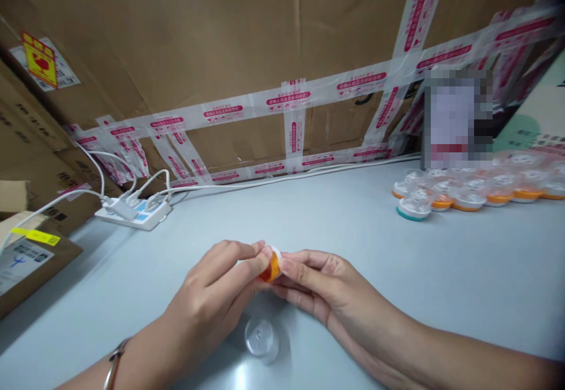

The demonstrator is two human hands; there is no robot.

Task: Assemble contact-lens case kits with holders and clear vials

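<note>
Between my hands, above the table, is a small round orange and white piece (274,267), tilted on its edge. My left hand (225,284) pinches its left side with thumb and fingers. On the opposite side, my right hand (315,281) grips the white part of the rim, the thumb pressed on it. Fingers cover much of the piece, so its exact kind does not show. A clear plastic cup-like dome (261,338) stands on the table just below my hands, touched by neither.
Several clear-domed pieces with orange, white or teal bases (472,193) stand in rows at the right. A white power strip (136,212) with plugged-in cables lies back left. Large taped cardboard (220,43) walls the back; a carton (35,260) stands at the left edge.
</note>
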